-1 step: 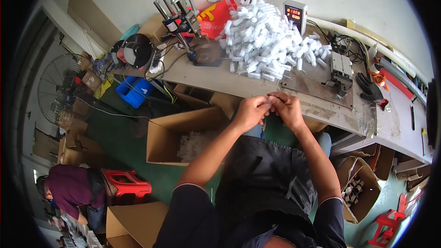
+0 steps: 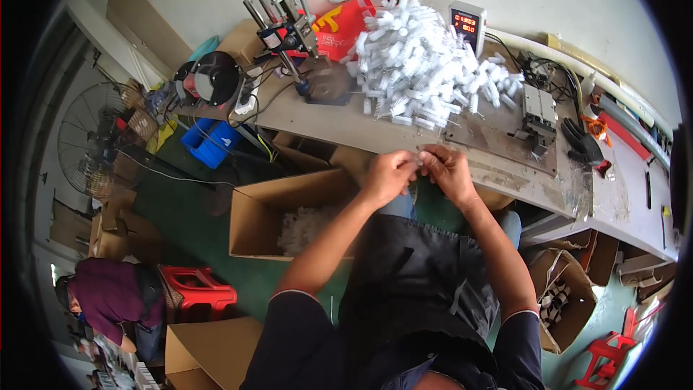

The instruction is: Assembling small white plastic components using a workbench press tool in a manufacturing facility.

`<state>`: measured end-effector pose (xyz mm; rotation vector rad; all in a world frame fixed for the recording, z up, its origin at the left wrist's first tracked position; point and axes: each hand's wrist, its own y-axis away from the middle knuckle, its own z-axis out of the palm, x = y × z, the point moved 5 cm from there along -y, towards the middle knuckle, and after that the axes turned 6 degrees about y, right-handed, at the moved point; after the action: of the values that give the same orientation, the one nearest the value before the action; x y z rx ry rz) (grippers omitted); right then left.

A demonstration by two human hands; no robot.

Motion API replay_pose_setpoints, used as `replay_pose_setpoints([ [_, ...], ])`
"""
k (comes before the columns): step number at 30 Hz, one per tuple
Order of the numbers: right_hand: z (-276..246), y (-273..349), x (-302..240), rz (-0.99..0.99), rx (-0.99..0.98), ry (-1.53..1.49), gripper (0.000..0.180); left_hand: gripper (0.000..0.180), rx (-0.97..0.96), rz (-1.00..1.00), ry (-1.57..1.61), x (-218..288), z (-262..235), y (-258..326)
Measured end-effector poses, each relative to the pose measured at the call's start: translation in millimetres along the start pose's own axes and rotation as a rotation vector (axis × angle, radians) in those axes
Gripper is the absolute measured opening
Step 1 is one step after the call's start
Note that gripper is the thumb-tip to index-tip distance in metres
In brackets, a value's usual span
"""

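Observation:
My left hand (image 2: 390, 176) and my right hand (image 2: 447, 174) meet at the fingertips in front of the workbench edge, above my lap. Both are closed in a pinch. Something small and pale seems to sit between the fingers, too tiny and covered to name. Beyond them, a large heap of small white ridged plastic pieces (image 2: 411, 65) is piled on the workbench (image 2: 332, 128); thin wire ends stick out of some. Right of the heap stands a small metal fixture (image 2: 538, 112) on a flat plate, nearer to my right hand.
A lever press (image 2: 292, 43) stands left of the heap, a counter box with red digits (image 2: 467, 27) behind it. Black-handled pliers (image 2: 582, 146) lie at right. Below left is an open carton (image 2: 263, 220) holding white pieces. A co-worker (image 2: 115, 300) bends beside a red stool (image 2: 198, 289).
My left hand has drawn slightly left and its fingers have shifted against the right hand's. The right hand stays nearly in place. The view has moved a little.

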<state>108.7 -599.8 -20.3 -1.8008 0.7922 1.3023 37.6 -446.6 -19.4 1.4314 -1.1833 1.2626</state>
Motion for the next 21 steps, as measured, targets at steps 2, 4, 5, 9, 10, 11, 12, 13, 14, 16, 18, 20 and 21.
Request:
replay_pose_setpoints([
  [2,14.4,-13.7,-15.2,0.093,-0.075,0.024,0.032,0.013,0.217,-0.006,-0.075,-4.1,-54.0,-8.4],
  [4,15.7,-35.9,-20.9,0.068,-0.091,0.07,0.037,0.013,0.387,0.049,-0.055,-9.2,-120.1,-34.9],
  [5,20.3,-49.2,-23.7,0.04,-0.117,0.099,0.043,0.013,0.448,0.1,-0.022,-15.4,-156.7,-49.2],
  [9,15.9,-120.5,-62.2,-0.031,-0.102,0.291,0.039,0.02,0.631,0.187,-0.041,-27.4,-237.7,-123.7],
  [10,15.5,-139.7,-73.0,-0.028,-0.083,0.284,0.037,0.021,0.686,0.311,-0.137,-31.1,-247.6,-135.7],
  [11,15.1,-158.9,-83.8,-0.024,-0.06,0.279,0.036,0.021,0.685,0.3,-0.127,-35.7,-246.7,-145.8],
  [12,15.7,-175.3,-100.0,-0.035,-0.047,0.282,0.036,0.021,0.691,0.275,-0.099,-34.5,-241.1,-156.1],
  [13,18.6,-191.7,-113.2,-0.049,-0.038,0.278,0.036,0.022,0.702,0.252,-0.08,-35.4,-242.5,-162.0],
  [14,19.6,-211.1,-121.7,-0.125,-0.037,0.371,0.037,0.027,0.666,0.257,-0.139,-38.6,-246.2,-168.6],
  [16,25.7,-243.5,-134.7,-0.221,0.016,0.441,0.038,0.027,0.693,0.235,-0.163,-39.9,-248.9,-173.4],
  [18,30.0,-272.4,-143.3,-0.273,0.032,0.459,0.037,0.027,0.721,0.214,-0.19,-34.4,-246.8,-174.5],
  [20,30.7,-295.3,-149.7,-0.329,0.065,0.422,0.039,0.027,0.741,0.194,-0.266,-26.0,-238.2,-177.2],
  [21,42.9,-300.1,-161.7,-0.339,0.105,0.497,0.039,0.027,0.752,0.186,-0.276,-22.4,-244.0,-172.4],
])
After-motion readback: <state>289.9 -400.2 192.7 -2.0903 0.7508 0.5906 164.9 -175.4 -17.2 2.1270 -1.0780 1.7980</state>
